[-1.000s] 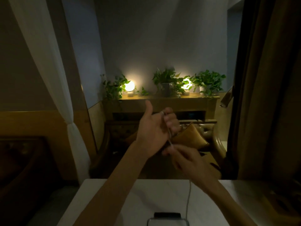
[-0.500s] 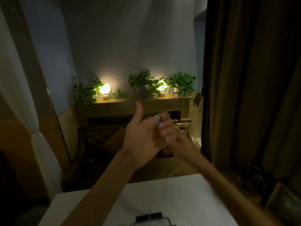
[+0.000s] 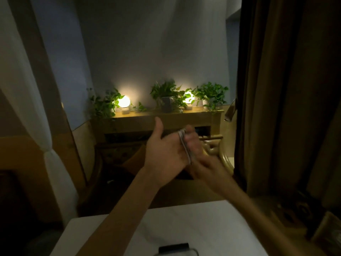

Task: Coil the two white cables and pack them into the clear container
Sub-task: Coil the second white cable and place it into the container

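A white cable (image 3: 185, 146) is wound in several loops around the fingers of my left hand (image 3: 164, 148), which is raised above the table with the thumb up. My right hand (image 3: 198, 156) is blurred just behind the loops and touches the coil; I cannot see a loose tail of the cable. The clear container (image 3: 177, 251) with a dark clip on its lid shows only its far edge at the bottom of the view. The second white cable is out of sight.
A white table (image 3: 203, 228) lies below my arms. Beyond it stand a dark sofa (image 3: 118, 156), a wooden shelf (image 3: 166, 119) with plants and two lit lamps, a white curtain (image 3: 27, 89) at left and a brown curtain (image 3: 286, 89) at right.
The hanging cable tail seen a second ago is gone from view. My right hand rose from below the left hand to the coil. The view swung right, then slightly back.
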A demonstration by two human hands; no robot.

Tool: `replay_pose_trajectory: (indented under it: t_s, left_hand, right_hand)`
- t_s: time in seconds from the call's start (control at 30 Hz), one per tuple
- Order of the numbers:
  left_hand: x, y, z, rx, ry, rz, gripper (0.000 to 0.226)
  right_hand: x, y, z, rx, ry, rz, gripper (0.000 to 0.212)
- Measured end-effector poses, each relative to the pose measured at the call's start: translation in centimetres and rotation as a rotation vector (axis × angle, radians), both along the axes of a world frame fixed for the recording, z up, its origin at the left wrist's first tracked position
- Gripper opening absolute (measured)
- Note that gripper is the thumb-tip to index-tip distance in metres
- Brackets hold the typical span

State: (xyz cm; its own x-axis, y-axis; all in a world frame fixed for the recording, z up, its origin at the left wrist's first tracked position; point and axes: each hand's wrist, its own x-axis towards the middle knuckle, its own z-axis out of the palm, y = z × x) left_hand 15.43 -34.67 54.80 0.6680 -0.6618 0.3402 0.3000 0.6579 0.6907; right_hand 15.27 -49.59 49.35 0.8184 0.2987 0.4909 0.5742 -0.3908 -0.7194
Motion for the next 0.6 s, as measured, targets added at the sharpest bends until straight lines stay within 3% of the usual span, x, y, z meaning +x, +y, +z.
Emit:
replay_pose_trajectory:
  t_s: [0.03,0.1,0.13,0.2,0.27,0.37,0.43,0.5,0.6]
  left_hand:
    - [1.1,0.3,0.3,-0.005,0.028,0.127,0.079]
    - [3.0,0.7,-0.1,0.255,-0.043,0.427,0.082]
    - [3.2,0.7,-0.6,0.437,-0.107,0.470,0.085]
    - [2.2,0.1,-2.4,0.663,-0.205,0.263,0.088]
    - [0.5,-0.4,-3.6,0.647,-0.230,0.037,0.087]
    - [0.2,0.3,-2.7,0.332,-0.100,-0.122,0.087]
    - [1.1,1.0,-1.4,0.098,-0.020,-0.165,0.086]
    - [2.2,1.0,-1.3,0.043,0.081,0.013,0.082]
    - [3.8,0.2,-3.1,0.410,0.043,0.418,0.087]
  right_hand:
    - [-0.9,0.5,-0.9,-0.095,-0.002,0.036,0.020]
    - [-2.6,0.2,-1.1,-0.304,-0.129,0.038,0.016]
    - [-2.8,-0.5,-0.1,-0.366,-0.213,-0.033,0.015]
    - [-2.3,-2.1,2.6,-0.428,-0.458,-0.206,0.018]
    - [-0.8,-3.1,4.2,-0.320,-0.536,-0.194,0.022]
    - [1.4,-2.2,3.3,0.009,-0.206,-0.014,0.026]
    - [1.8,-0.5,0.3,0.058,0.018,0.028,0.025]
    - [0.5,0.2,-1.8,-0.060,0.039,0.021,0.019]
    - [-1.4,-1.2,-1.7,-0.386,-0.150,0.011,0.015]
